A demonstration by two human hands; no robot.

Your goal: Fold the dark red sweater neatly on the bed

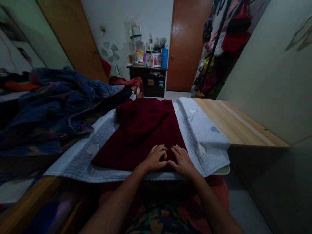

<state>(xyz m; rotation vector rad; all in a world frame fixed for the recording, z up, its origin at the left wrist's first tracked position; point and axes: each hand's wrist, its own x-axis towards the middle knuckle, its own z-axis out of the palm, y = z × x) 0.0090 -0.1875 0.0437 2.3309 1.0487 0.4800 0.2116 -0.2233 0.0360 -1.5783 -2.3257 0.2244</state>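
Note:
A dark red knitted-looking garment [146, 130] lies spread on a pale blue padded cloth [104, 172]. Its far part is folded over and wrinkled, and its near edge lies close to the cloth's front edge. My left hand [156, 158] rests on the garment near that edge, fingers curved and apart. Beside it, my right hand [181, 161] lies on the garment's near right part with its fingers stretched forward. The thumbs almost meet. Neither hand visibly grips the fabric.
Blue patterned denim clothing [60, 97] is heaped on the left. A wooden board [239, 123] extends right of the cloth, beside a pale cabinet wall [273, 71]. Farther back are a white fan [109, 52], a dark shelf unit [148, 79] and a brown door [186, 48].

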